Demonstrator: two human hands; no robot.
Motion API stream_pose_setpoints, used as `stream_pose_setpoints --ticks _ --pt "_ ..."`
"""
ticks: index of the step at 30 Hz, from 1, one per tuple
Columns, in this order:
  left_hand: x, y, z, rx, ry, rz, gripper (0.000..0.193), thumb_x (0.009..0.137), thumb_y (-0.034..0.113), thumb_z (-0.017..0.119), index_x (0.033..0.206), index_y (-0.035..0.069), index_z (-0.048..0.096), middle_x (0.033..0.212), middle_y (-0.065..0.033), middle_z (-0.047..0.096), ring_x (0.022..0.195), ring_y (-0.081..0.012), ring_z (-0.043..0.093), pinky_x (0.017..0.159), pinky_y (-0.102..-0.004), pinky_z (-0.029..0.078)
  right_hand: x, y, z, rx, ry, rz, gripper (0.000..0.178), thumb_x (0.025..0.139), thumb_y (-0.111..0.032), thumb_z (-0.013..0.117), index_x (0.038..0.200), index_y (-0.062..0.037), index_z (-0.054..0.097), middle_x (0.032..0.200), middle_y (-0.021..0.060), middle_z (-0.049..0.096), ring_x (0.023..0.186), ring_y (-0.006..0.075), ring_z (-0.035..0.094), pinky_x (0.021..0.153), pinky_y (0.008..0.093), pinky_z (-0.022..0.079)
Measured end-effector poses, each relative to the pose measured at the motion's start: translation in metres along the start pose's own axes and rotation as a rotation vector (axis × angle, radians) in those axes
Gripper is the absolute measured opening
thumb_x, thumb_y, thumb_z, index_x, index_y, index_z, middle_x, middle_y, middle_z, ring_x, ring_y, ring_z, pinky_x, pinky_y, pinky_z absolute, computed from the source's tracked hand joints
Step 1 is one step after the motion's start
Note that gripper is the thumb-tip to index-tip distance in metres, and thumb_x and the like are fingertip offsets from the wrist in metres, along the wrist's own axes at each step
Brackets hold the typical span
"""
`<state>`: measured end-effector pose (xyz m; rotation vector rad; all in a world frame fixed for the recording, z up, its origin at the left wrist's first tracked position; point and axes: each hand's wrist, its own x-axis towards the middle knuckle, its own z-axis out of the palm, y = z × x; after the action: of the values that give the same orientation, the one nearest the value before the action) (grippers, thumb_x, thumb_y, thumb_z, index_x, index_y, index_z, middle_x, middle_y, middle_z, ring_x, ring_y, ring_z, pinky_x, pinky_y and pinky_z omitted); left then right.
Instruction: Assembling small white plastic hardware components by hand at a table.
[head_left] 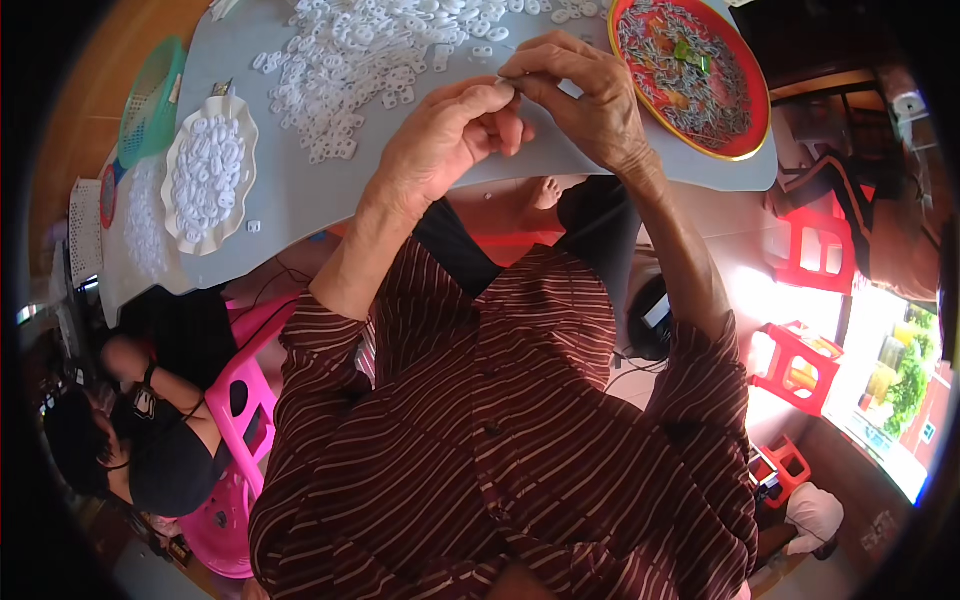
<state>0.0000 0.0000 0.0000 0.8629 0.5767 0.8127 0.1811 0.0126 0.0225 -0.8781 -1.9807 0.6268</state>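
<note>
Above the near edge of the table, my left hand (450,135) and my right hand (590,100) meet fingertip to fingertip. Both are closed in a pinch around something tiny, mostly hidden between the fingers. Beyond my left hand spreads a heap of small white plastic clips (350,60), each with holes. More white clips (208,175) fill a cream scalloped dish (250,150) at the left. Right of my right hand lies a round red tray (757,110) with a gold rim, holding many thin grey nails (690,100) and a small green piece (692,57).
The grey table (300,215) has a curved near edge. A green mesh basket (150,100) stands at far left, near a clear bag of small white pieces (146,220). A person (165,430) sits by a pink chair (245,400). Red stools (800,365) stand right.
</note>
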Motion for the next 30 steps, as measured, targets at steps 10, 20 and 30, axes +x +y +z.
stream_pose_setpoints --ticks 10,20,30 --pt "-0.001 0.001 -0.002 -0.193 -0.027 -0.044 0.023 0.092 0.018 0.047 0.089 -0.002 0.058 0.066 -0.0065 0.054 0.072 -0.0198 0.058 0.075 -0.0308 0.047 -0.01 0.002 0.006 0.31 0.053 0.069 0.012 0.079 0.001 0.065 0.09 -0.0017 0.067 0.083 0.0051 0.063 0.076 0.0128 0.063 0.071 0.0245 0.052" --pt "-0.002 -0.011 0.011 0.151 0.222 0.156 0.019 0.09 0.016 0.047 0.083 0.002 0.059 0.067 -0.0043 0.058 0.063 -0.0074 0.051 0.058 -0.0197 0.038 -0.021 0.005 0.022 0.421 0.149 0.231 0.011 0.082 0.001 0.062 0.093 0.0002 0.065 0.085 0.004 0.062 0.073 0.0097 0.06 0.068 0.0222 0.051" --pt "-0.001 -0.003 0.006 0.338 0.118 0.06 0.025 0.089 0.015 0.038 0.094 -0.001 0.056 0.074 -0.0075 0.058 0.075 -0.0147 0.054 0.076 -0.0288 0.043 -0.015 0.002 0.012 0.226 0.119 0.205 0.013 0.081 -0.003 0.064 0.093 0.0004 0.065 0.084 0.0072 0.063 0.073 0.0119 0.063 0.066 0.0241 0.051"
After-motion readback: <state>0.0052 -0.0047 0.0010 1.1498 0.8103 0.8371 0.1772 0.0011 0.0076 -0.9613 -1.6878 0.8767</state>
